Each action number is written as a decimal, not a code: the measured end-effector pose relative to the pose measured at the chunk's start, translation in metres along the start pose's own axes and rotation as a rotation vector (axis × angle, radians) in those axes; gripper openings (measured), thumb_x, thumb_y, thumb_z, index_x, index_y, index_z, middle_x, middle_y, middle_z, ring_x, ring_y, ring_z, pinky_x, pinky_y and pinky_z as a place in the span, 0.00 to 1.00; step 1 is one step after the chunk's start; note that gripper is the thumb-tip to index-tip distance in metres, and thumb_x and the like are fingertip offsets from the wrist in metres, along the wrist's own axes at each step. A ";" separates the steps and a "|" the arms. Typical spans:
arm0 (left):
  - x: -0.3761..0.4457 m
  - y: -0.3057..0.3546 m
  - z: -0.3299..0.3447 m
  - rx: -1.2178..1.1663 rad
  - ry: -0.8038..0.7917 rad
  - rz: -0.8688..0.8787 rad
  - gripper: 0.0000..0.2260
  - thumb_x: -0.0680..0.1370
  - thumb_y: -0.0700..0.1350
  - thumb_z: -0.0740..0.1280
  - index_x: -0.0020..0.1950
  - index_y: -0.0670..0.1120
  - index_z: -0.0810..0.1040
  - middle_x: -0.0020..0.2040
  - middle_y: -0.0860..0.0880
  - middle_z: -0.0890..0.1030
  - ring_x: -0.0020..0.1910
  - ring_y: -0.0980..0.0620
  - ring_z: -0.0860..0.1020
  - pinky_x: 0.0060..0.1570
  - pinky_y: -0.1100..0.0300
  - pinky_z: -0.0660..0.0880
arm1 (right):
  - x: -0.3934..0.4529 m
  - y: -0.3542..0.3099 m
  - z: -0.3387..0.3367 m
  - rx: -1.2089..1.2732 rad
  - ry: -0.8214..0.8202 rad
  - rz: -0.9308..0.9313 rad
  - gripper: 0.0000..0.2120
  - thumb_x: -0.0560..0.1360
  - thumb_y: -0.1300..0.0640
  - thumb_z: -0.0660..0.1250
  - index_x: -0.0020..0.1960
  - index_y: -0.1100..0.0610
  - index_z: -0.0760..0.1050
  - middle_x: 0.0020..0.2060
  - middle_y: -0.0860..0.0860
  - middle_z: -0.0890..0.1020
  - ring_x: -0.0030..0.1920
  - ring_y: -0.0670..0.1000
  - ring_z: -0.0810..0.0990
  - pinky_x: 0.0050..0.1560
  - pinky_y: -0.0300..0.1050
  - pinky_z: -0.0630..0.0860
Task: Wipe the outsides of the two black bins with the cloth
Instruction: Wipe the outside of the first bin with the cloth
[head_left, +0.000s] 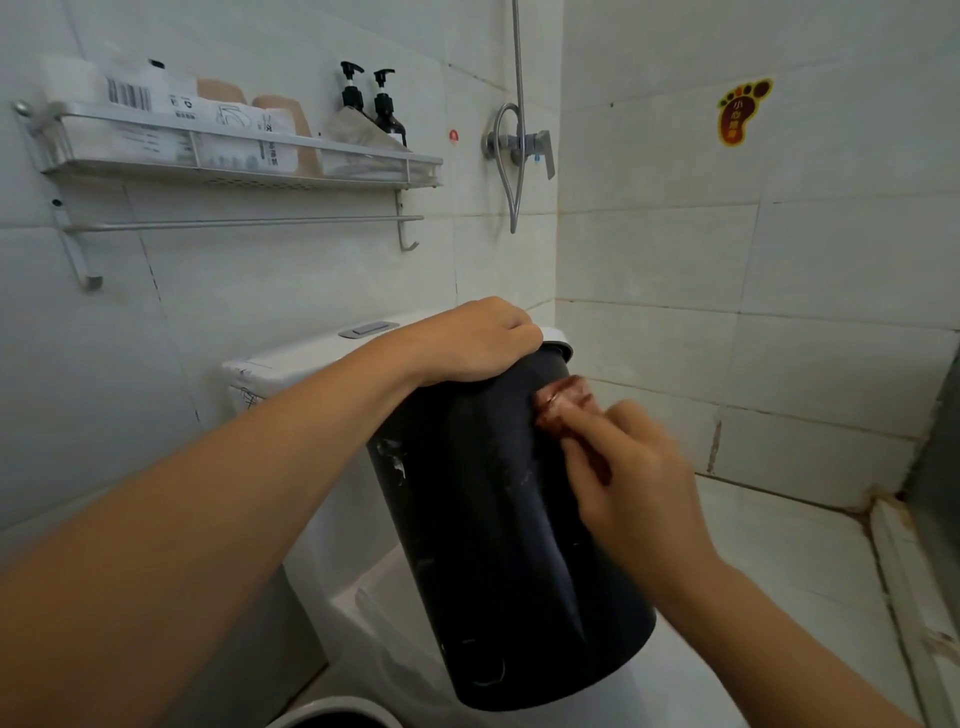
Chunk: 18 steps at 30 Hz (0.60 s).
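Closest to the lens, the left forearm (218, 499) sweeps in from the lower left corner, reaching up and across to the top of the black bin (498, 545). The left hand (475, 340) is clamped over the bin's upper rim, fingers curled down over the far edge, gripping it. The bin sits tilted, its top leaning away toward the wall, its base toward the camera, resting over the white toilet (363, 587). There are pale scuffs and smears on its dark side.

Over on the right, the right hand (631, 478) comes in from the lower right, fingers curled round a reddish-brown cloth (563, 408). The cloth is pressed against the bin's upper right side, just below the rim, and bunches out above the fingers. It's blurred, as is the hand, so the exact fold is hard to read.

Behind the bin, the toilet cistern (291, 358) stands against the tiled wall, with a flush button (369, 329) on its lid. At the very bottom edge, a dark, white-rimmed round opening (332, 714) peeks in; I can't tell what it is.

Up on the wall, a metal shelf (249, 174) carries packets and two black pump bottles (371, 106), with a towel rail (244, 224) beneath. A shower valve (524, 145) and hose sit near the corner, and a yellow foot-shaped sticker (740, 111) is on the right wall.
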<state>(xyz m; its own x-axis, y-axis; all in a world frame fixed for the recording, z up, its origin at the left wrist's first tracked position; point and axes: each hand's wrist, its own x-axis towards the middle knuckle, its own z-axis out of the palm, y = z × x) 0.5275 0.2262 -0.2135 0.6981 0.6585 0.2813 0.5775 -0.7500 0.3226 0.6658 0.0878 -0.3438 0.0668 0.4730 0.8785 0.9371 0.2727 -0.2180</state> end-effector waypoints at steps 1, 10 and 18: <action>0.000 -0.001 0.000 -0.003 0.005 -0.001 0.14 0.80 0.51 0.57 0.36 0.49 0.71 0.35 0.53 0.75 0.34 0.53 0.71 0.36 0.57 0.66 | -0.007 -0.007 0.004 0.012 -0.018 -0.101 0.12 0.78 0.60 0.71 0.61 0.55 0.83 0.43 0.53 0.79 0.41 0.52 0.74 0.41 0.49 0.75; 0.001 -0.008 0.000 -0.051 0.019 -0.049 0.13 0.78 0.52 0.58 0.36 0.49 0.72 0.35 0.53 0.76 0.34 0.54 0.72 0.36 0.57 0.68 | 0.005 -0.005 0.010 -0.003 -0.008 0.007 0.14 0.78 0.60 0.72 0.62 0.56 0.83 0.40 0.53 0.76 0.38 0.53 0.71 0.39 0.49 0.71; 0.006 -0.007 0.001 -0.019 0.010 -0.041 0.14 0.80 0.51 0.57 0.37 0.48 0.71 0.36 0.51 0.75 0.35 0.52 0.71 0.36 0.57 0.66 | -0.021 -0.034 0.009 -0.003 -0.204 -0.447 0.10 0.81 0.52 0.65 0.59 0.52 0.81 0.43 0.50 0.76 0.41 0.50 0.70 0.45 0.45 0.67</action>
<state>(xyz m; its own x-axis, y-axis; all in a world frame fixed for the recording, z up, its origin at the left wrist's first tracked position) 0.5280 0.2352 -0.2153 0.6696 0.6892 0.2769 0.5971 -0.7212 0.3512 0.6296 0.0762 -0.3592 -0.4105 0.4648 0.7845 0.8595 0.4845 0.1627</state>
